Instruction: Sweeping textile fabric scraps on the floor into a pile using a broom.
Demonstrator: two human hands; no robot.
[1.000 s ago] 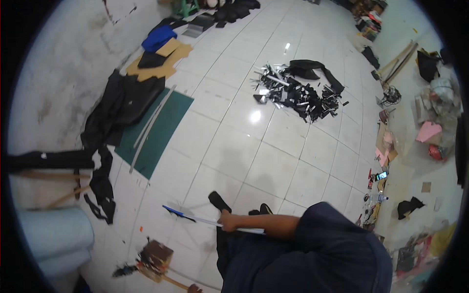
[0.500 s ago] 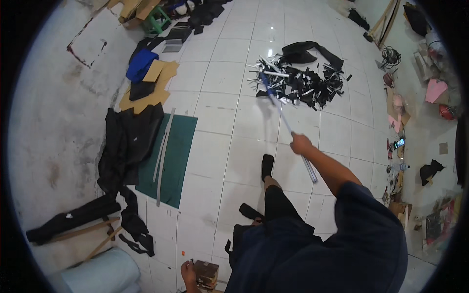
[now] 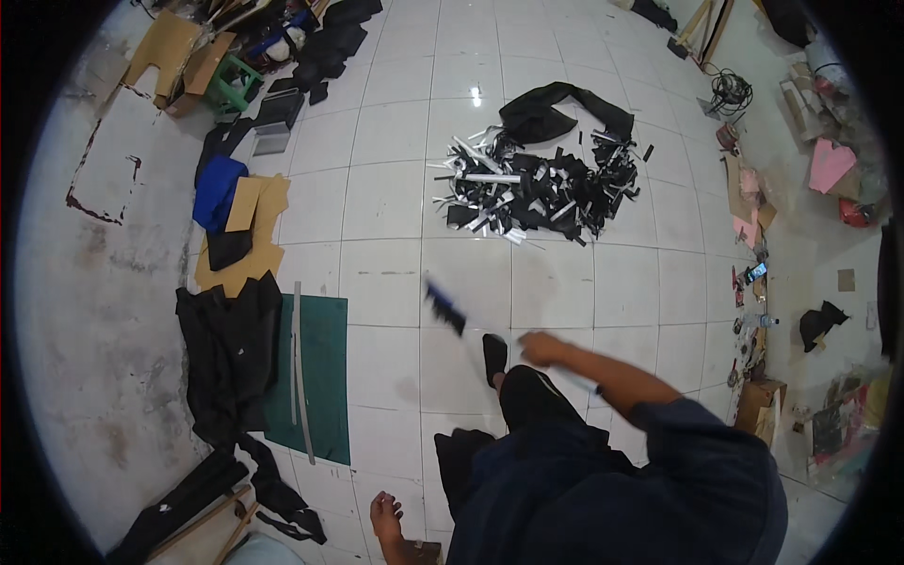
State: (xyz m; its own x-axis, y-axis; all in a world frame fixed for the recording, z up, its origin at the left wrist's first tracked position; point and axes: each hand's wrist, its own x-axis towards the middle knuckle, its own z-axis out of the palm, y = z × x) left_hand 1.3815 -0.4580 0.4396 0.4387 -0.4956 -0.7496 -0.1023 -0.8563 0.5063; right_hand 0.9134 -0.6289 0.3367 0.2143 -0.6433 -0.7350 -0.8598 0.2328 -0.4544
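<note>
Pale floor tiles (image 3: pixel 386 372) carried loose scraps (image 3: pixel 556 193), with the broom (image 3: pixel 444 309), its head blurred, apart from them. The right hand (image 3: pixel 540 348) was wrapped round its handle; the left hand (image 3: pixel 385 515) was half-curled, any hold impossible to tell. Short, low strokes probably suited such bits.

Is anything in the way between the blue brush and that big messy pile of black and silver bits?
Nothing visible stands between the blurred brush in the right hand and the pile of scraps: just white floor tiles. The long black piece lies on the pile's far side.
</note>
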